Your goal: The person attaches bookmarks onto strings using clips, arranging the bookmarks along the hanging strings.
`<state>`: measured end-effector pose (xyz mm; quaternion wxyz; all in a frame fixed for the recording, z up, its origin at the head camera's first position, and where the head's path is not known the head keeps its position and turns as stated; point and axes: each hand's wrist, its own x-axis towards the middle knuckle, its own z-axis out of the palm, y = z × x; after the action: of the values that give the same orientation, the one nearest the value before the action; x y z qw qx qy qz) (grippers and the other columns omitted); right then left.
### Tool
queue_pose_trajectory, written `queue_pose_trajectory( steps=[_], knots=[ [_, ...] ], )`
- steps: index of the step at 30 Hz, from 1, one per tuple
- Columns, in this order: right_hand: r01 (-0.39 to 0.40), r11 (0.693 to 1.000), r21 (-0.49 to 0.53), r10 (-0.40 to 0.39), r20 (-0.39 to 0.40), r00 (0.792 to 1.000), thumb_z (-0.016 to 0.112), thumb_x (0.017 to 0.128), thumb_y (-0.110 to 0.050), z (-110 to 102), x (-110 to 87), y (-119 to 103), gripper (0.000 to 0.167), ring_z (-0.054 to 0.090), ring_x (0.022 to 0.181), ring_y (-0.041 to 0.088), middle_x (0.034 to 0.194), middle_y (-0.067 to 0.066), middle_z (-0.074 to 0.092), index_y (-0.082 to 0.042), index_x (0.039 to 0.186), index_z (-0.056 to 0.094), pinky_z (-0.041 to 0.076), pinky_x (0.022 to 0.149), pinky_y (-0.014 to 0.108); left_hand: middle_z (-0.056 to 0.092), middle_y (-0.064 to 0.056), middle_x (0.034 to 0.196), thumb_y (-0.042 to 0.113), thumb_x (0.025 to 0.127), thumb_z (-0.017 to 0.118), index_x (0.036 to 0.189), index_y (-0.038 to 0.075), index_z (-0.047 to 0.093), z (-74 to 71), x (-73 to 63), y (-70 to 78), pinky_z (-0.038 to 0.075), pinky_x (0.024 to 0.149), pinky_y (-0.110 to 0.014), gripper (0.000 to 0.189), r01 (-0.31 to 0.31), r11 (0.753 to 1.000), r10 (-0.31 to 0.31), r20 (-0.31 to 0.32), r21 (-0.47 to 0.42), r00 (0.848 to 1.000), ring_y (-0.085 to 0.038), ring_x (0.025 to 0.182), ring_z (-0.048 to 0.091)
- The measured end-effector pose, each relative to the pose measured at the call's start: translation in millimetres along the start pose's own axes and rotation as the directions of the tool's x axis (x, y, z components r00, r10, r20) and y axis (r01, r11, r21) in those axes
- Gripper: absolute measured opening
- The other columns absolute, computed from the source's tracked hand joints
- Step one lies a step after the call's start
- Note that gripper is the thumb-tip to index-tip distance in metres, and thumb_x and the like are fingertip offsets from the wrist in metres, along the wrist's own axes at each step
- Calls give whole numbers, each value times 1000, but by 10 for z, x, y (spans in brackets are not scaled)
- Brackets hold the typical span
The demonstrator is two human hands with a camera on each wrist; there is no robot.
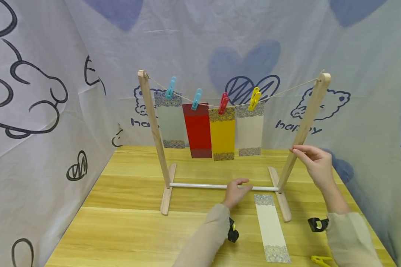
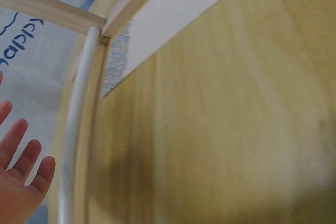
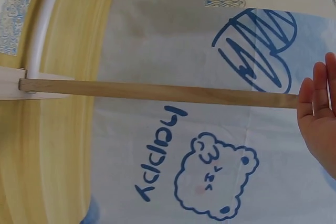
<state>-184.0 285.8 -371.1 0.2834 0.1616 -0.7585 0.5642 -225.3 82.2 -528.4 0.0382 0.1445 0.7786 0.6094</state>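
In the head view my left hand (image 1: pixel 236 192) hovers near the white rod (image 1: pixel 200 185) of a wooden stand, fingers loosely bent and holding nothing visible. My right hand (image 1: pixel 315 163) is raised in front of the right post (image 1: pixel 307 118), thumb and forefinger reaching toward it; whether they touch is unclear. The right wrist view shows fairly straight fingers (image 3: pixel 320 95) beside the post. A cream paper strip (image 1: pixel 270 226) with patterned ends lies on the table between my forearms. A yellow clothespin (image 1: pixel 320 260) lies by my right sleeve.
A string (image 1: pixel 294 90) joins the post tops. From it hang a pale card (image 1: pixel 172 126), a red card (image 1: pixel 199 133), a yellow card (image 1: pixel 223 135) and a cream card (image 1: pixel 250 131), held by blue, red and yellow clothespins. Printed cloth (image 1: pixel 194 44) encloses the wooden table (image 1: pixel 120 222).
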Motion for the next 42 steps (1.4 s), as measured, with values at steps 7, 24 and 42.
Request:
queue_pose_trajectory(
  steps=[7,24,42],
  knots=[
    [-58,995,75,60,-28,998,52,82,15,-33,-151,6,14,61,79,4,86,-7,66,22,94,55,45,72,12,58,-10,112,17,80,67,109,0,61,42,-92,-126,37,93,-34,35,-85,984,67,115,154,991,-24,108,50],
    [-134,984,119,137,-19,990,53,83,12,-182,-490,292,16,62,79,6,86,-5,67,10,95,64,47,67,14,44,-2,133,47,68,72,123,17,55,237,-222,-349,30,95,-42,65,-243,748,101,256,618,962,-22,122,36],
    [-137,963,232,121,82,989,55,85,5,-713,-1019,1550,23,62,86,16,97,15,65,9,107,60,48,68,21,29,3,142,67,58,67,138,32,33,302,-237,-293,28,98,-40,93,-310,450,-70,379,837,923,-23,129,25]
  ],
)
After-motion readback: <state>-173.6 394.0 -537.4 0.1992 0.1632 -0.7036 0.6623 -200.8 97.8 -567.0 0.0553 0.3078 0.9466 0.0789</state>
